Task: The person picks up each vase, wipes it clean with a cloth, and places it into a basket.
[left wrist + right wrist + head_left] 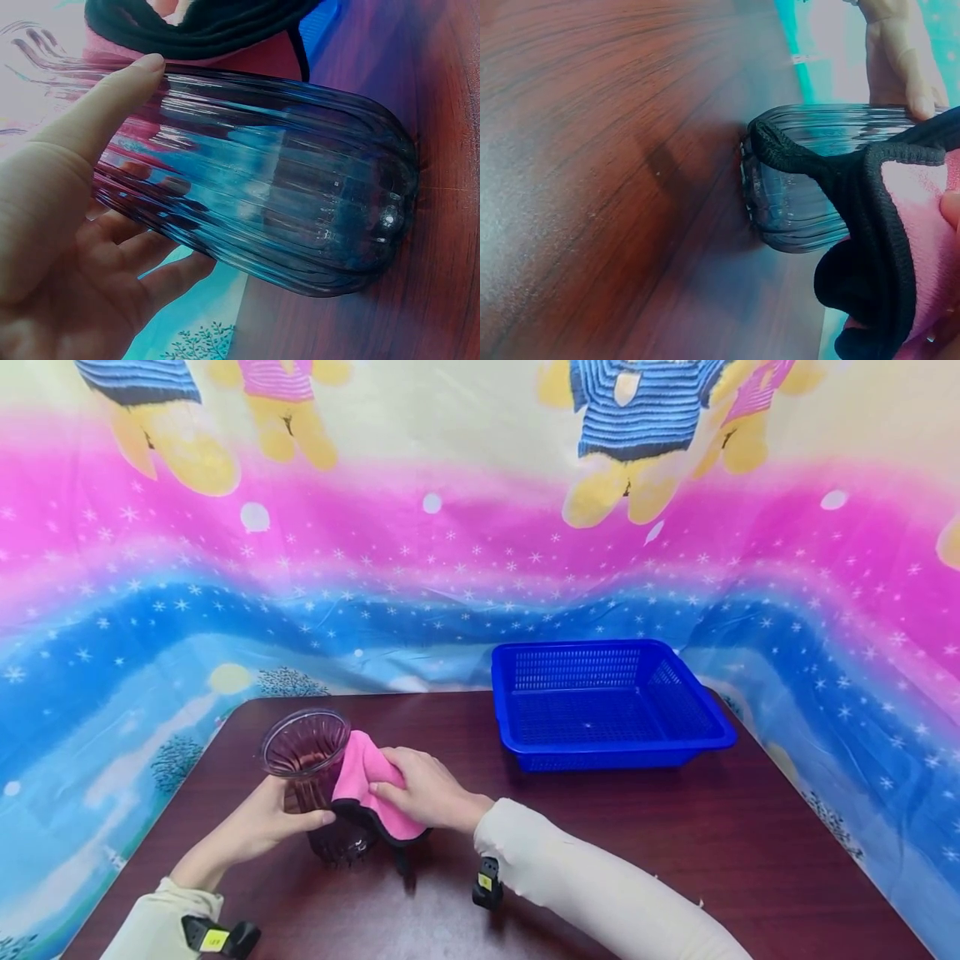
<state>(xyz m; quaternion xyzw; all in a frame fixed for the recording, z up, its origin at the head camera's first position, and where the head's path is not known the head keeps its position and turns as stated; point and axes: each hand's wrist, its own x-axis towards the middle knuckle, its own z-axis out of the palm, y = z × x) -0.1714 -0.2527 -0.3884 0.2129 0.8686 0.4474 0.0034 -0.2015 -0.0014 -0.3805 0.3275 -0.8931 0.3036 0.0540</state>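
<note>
Wiping looks mid-way, judging by contact alone: the pink cloth (367, 785) with black edging is pressed on the outer wall of the ribbed glass vase (311, 777), covering only the side facing the right hand (423, 789); the rest of the wall and the inside show no cloth on them, so I'd judge most of the surface is left to cover. Can't tell from the glass itself which parts are clean. The vase stands upright on the dark wooden desk (600, 835), near its left front, base touching the wood per the wrist views (390, 225). Left hand (262, 822) grips the vase from the left, thumb across the front of the body and fingers curled round the far side (112, 97). Right hand lies over the cloth, fingers bent onto it and holding it against the glass; cloth's black hem (870, 225) droops below the hand toward the desk. So the vase sits between both hands, touching each, cloth sandwiched on the right. The blue plastic basket (611, 747) stands well apart at the right rear of the desk, nothing visible inside it.
</note>
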